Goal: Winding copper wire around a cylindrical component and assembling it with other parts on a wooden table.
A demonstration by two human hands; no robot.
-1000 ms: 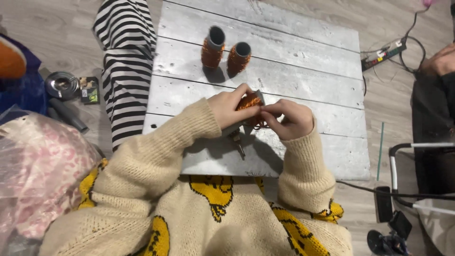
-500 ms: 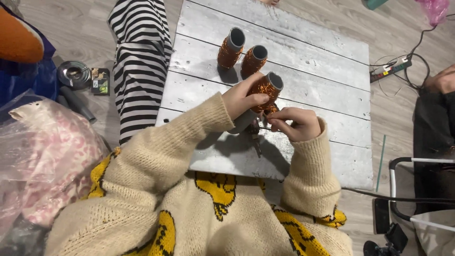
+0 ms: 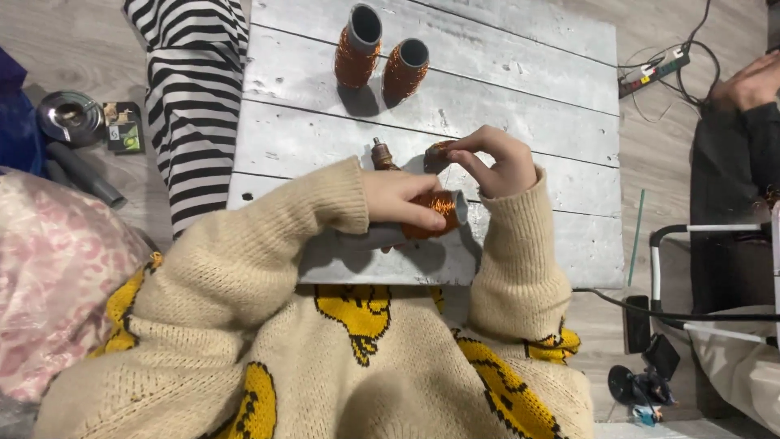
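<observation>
1. Cream knit sleeves (image 3: 268, 268) with yellow figures, nearest the camera, reaching over the bench (image 3: 528, 89) of whitewashed planks.
2. Left hand (image 3: 402, 199): fingers closed around a grey tube (image 3: 382, 236) lying on its side near the front edge, held at its copper-wound end (image 3: 435, 213). Wire covers only that end; the rest of the tube bare grey. Judged part-wound, more left to cover.
3. Right hand (image 3: 496, 158): fingertips pinched on a small copper-coloured piece (image 3: 437, 152) just beyond the tube; too small to tell whether a wire coil or a fitting.
4. Small brown tool or spindle (image 3: 382, 156) on the bench, between the hands, partly hidden.
5. Two upright tubes (image 3: 357, 53) and (image 3: 406, 69) at the far side, side by side, wound in copper nearly to the rim; judged finished. Open tops dark; contents not visible.
6. Striped cloth (image 3: 195, 97) hanging along the left edge of the bench.
7. Floor, left: round metal dish (image 3: 69, 114) and a small card (image 3: 123, 128) beside it; pink bag (image 3: 57, 284) nearer.
8. Floor, right: power strip (image 3: 654, 69) with cables; another person's hand (image 3: 747, 81) at the edge.
</observation>
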